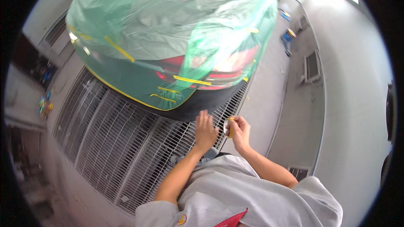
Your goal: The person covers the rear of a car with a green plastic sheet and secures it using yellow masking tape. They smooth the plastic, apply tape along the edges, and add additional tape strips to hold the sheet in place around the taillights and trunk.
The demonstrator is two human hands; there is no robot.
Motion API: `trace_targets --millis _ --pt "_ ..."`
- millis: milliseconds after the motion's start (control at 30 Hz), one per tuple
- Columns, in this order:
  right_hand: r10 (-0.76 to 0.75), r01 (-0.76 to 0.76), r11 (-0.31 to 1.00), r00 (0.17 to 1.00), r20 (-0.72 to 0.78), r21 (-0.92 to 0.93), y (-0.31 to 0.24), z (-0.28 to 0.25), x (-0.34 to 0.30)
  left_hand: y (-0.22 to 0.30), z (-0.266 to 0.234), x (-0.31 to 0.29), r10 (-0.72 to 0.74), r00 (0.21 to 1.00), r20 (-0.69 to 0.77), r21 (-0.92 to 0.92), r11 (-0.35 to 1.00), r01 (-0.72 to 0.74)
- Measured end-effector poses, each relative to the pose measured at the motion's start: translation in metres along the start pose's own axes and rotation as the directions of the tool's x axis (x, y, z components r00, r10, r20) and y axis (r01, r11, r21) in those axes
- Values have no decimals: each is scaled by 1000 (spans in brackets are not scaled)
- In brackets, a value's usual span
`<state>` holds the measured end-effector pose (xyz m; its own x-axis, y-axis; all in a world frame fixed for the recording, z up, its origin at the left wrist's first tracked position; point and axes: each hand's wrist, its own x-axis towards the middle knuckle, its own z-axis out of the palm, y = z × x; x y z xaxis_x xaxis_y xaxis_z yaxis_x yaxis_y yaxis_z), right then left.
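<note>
A car (193, 103) stands before me, draped in thin green plastic film (160, 17). Yellow masking tape (192, 80) holds the film in strips, and a long yellow line follows the bumper's edge. Red tail lights show through the film. My left hand (205, 130), fingers stretched out and holding nothing, is close to the dark lower bumper; I cannot tell if it touches. To its right, my right hand (240, 132) grips a roll of yellow masking tape (229, 128) between thumb and fingers.
A metal floor grating (113, 130) runs under the car and beneath me. Along the right, a pale wall (353, 101) carries a vent (312, 66). A blue object (288, 36) lies on the floor near it. Blurred, colourful items (45, 106) sit at the far left.
</note>
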<state>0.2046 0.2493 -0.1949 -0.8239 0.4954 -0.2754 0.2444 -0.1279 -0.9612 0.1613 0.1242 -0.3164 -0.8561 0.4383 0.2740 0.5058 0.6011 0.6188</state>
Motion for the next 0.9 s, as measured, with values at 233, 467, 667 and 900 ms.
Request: trace_targets --millis 233,467,667,900 --pt "-43 78 906 995 95 -415 56 34 -41 -136 -21 -152 -461 831 310 -173 832 526" --pt "148 166 400 959 242 -902 58 -14 -80 -232 -73 -276 -765 511 392 -371 376 849" --pt "385 -99 359 921 51 -928 61 -91 -137 -257 -104 -328 -864 337 374 -589 59 806" --pt "487 -264 412 873 -34 -872 62 -107 -147 -248 -86 -261 -687 525 503 -297 433 851"
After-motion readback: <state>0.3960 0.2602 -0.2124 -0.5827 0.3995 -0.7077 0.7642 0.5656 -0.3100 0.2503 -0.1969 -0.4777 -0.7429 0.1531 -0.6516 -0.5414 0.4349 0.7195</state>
